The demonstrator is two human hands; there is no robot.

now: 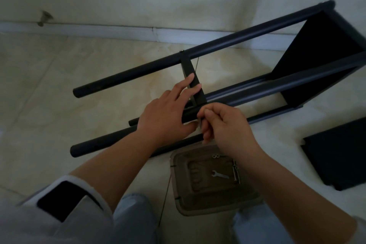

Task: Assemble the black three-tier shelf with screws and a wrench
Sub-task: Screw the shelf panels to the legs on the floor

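Shelf frame lies on its side on the floor. Left hand flat, bracing the middle panel; right hand pinches something small at the joint, likely a screw. Risk: panel shifts, screw cross-threads or drops. Wrench sits in tray.

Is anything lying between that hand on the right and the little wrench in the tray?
Nothing visible does. The wrench lies uncovered in the tray, just below the right hand, which pinches something small at the shelf frame. Loose washers sit aside near the rim.

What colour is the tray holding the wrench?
Brown tray, seen in the head view.
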